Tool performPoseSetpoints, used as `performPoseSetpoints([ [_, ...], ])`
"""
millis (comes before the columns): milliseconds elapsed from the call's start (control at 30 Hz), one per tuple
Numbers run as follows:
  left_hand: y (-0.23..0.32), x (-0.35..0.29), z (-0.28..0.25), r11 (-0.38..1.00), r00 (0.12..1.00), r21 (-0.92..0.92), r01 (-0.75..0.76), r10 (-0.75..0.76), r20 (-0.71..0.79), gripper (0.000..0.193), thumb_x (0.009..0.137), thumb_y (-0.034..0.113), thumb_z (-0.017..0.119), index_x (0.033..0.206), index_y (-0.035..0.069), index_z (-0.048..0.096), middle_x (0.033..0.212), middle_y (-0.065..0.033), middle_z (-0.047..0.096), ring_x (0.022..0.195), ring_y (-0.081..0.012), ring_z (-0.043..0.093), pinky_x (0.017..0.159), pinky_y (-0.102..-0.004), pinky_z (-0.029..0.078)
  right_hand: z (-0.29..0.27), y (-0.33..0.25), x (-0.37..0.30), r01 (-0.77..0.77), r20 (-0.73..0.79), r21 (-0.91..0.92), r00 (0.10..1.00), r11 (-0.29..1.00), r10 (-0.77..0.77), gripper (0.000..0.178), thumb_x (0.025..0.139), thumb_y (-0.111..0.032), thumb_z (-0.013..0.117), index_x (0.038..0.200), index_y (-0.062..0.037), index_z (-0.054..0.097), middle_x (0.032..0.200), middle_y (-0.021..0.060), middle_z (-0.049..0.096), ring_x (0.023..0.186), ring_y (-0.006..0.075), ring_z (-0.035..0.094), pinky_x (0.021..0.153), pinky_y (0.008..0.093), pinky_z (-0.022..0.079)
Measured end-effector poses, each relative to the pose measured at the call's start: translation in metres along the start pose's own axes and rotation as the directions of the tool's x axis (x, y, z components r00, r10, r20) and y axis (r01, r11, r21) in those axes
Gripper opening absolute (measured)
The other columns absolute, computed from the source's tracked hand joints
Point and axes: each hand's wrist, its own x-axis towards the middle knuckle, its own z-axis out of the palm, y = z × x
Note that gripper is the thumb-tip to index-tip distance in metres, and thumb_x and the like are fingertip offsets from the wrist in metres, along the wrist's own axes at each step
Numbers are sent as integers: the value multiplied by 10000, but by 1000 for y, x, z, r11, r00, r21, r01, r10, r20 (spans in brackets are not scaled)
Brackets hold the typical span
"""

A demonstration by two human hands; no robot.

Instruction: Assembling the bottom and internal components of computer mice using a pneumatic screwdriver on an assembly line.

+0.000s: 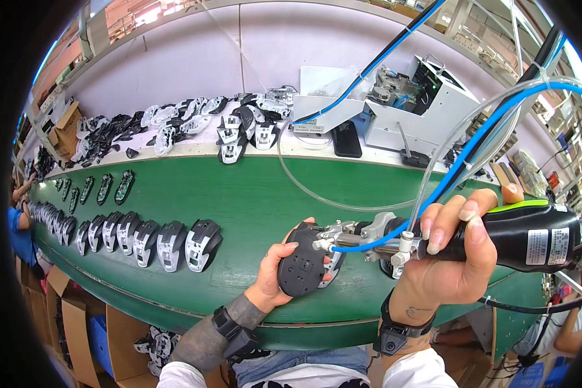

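Note:
My left hand (273,270) grips a black computer mouse (302,264) above the green bench, its dark underside with small holes turned up. My right hand (451,258) is wrapped round a black power screwdriver (524,236) with a bright green lever on top. The screwdriver lies almost level, and its metal nose (343,240), fed by a blue hose, reaches the upper right edge of the mouse. Whether the bit touches a screw is hidden. Partly behind the held mouse, a grey-white mouse part (332,268) shows, and another mouse part (388,266) lies under the screwdriver.
A row of mouse shells (168,246) runs left along the green bench (252,194), with several circuit-board pieces (124,187) behind it. More shells crowd the white shelf (200,147). A screw-feeding machine (410,116) and phone (347,139) stand there. Blue and clear hoses (446,178) hang across the right.

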Motion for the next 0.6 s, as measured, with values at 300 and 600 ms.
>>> performPoseSetpoints([
  [300,6,9,-4,987,976,80,-141,152,-154,561,803,265,491,1329,146,337,1218,-117,457,916,-264,562,746,-459,526,2,-6,4,101,-89,-115,990,988,-111,458,758,-88,512,1185,16,383,972,116,518,495,111,449,483,278,369],
  [600,8,2,-4,990,989,36,-137,139,-55,570,798,322,473,1334,177,344,1333,-142,387,955,-275,562,753,-464,524,1,0,3,-2,-44,-4,999,1000,2,526,723,7,514,1211,6,318,941,155,557,496,165,498,463,277,439],
])
